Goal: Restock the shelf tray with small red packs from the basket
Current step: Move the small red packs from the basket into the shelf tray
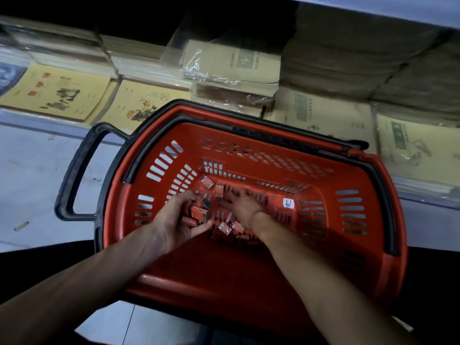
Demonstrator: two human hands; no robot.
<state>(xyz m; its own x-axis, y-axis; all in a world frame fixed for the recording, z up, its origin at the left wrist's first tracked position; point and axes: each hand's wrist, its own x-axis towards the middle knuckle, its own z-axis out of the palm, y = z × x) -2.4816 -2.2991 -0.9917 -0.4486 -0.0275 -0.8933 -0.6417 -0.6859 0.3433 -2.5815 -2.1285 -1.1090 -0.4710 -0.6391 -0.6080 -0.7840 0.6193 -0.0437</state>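
Head view: both our hands are inside the basket [224,277]. Our left hand [174,220] is cupped round several small red packs [196,212], probably as a collecting scoop. Our right hand [242,207] lies palm-down over loose packs on the basket floor. Blur hides whether its fingers pinch any. No shelf tray is in view.

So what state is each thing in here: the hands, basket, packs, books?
Left hand: cupped, holding several small red packs.
Right hand: palm down, fingers stretched, gripping nothing visible.
Basket: upright, carry handles folded down.
Loose packs: scattered on its floor.
Notebooks: stacked, some plastic-wrapped.
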